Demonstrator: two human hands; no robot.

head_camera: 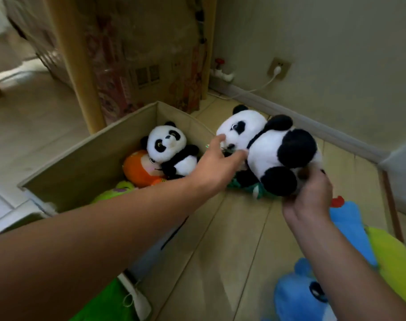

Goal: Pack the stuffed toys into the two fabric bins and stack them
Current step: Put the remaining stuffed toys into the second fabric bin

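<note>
A beige fabric bin stands on the floor at left centre. Inside it lie a small panda, an orange doll and a lime-green toy. A larger panda hovers just right of the bin, above the floor. My left hand grips it at the neck, below its face. My right hand holds its rear by a black leg. A dark green toy lies under the panda.
A blue plush, a light-blue toy and a yellow-green toy lie on the floor at bottom right. Green fabric sits at the bottom. A wooden post and a printed curtain stand behind the bin; a wall socket is at right.
</note>
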